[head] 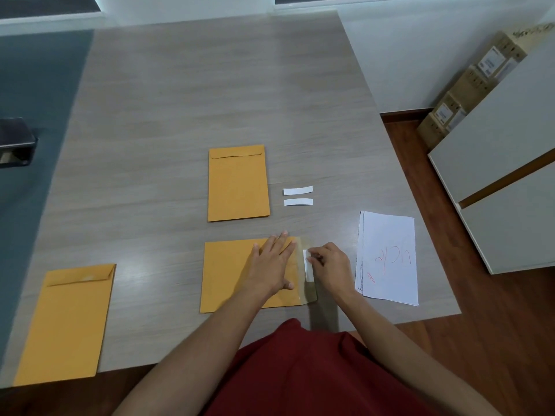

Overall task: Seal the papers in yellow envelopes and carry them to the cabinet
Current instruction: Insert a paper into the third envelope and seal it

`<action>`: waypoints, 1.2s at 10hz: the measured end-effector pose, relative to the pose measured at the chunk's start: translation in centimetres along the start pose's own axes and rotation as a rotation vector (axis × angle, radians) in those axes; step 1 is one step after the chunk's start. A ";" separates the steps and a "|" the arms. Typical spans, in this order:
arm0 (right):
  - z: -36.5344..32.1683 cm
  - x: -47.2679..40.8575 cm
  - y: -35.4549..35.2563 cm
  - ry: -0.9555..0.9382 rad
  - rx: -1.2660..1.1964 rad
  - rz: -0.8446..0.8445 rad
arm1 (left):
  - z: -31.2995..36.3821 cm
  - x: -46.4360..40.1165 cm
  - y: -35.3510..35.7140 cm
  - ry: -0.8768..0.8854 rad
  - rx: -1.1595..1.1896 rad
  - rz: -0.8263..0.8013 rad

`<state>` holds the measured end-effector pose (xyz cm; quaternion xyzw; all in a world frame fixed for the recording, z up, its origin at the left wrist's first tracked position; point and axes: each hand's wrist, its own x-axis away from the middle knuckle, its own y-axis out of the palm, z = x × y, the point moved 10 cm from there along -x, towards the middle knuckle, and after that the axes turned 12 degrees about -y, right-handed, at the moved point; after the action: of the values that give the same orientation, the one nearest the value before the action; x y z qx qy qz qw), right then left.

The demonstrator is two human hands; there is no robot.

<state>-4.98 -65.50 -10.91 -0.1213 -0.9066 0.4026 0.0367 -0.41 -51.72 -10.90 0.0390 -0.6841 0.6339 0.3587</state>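
This looks like an office. A wide wood-grain bench [210, 100] carries yellow envelopes [238, 183] and written papers [387, 256]. At two o'clock, labelled cardboard boxes [468, 85] stand stacked along a white wall, with a white cabinet [510, 175] at three o'clock on wooden flooring.

You had a pale grey wood-grain table [180, 85] in front of you. Three flat yellow paper envelopes lay on it: one near the middle [238, 184], one at the near left corner [66, 325], one just before you [228, 277]. Two white paper strips [298, 196] lay beside the middle one, white sheets with red writing [387, 259] at the right.
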 end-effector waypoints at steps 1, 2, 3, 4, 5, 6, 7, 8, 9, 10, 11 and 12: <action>-0.2 -0.1 0.0 -0.015 0.011 0.004 | 0.0 -0.1 0.1 -0.001 -0.002 -0.002; 0.0 -0.2 0.0 -0.009 0.000 0.003 | -0.1 0.0 0.1 -0.002 0.001 -0.003; 0.3 -0.4 0.0 0.010 -0.016 0.000 | 0.0 0.1 0.0 -0.003 0.004 -0.002; 0.4 -0.6 0.0 0.025 -0.028 0.005 | 0.0 0.0 -0.1 0.000 0.003 0.002; 0.5 -0.6 -0.1 0.030 -0.047 0.017 | -0.1 0.0 -0.1 0.000 0.003 0.002; 0.5 -0.5 0.0 0.035 -0.047 0.016 | 0.0 0.0 -0.1 0.003 0.004 0.005; 0.7 -0.5 -0.2 0.069 -0.076 0.037 | -0.1 0.0 -0.1 0.001 0.011 0.006; 0.9 -0.8 -0.3 0.102 -0.094 0.029 | -0.1 0.1 -0.2 0.004 0.011 0.013; 1.1 -1.1 -0.1 0.139 -0.080 0.000 | -0.1 0.0 -0.1 0.007 0.005 0.014; 1.3 -1.6 0.2 0.165 -0.028 -0.055 | -0.1 0.0 0.0 0.005 0.004 0.010; 1.3 -2.1 0.8 0.177 0.005 -0.134 | 0.0 -0.1 0.0 0.004 0.010 0.004; 1.4 -2.3 1.2 0.187 -0.016 -0.174 | 0.0 -0.2 0.0 0.007 0.013 0.013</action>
<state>-2.74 -66.31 -12.60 -0.0794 -0.9095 0.3776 0.1550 -0.27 -51.76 -10.98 0.0346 -0.6788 0.6408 0.3569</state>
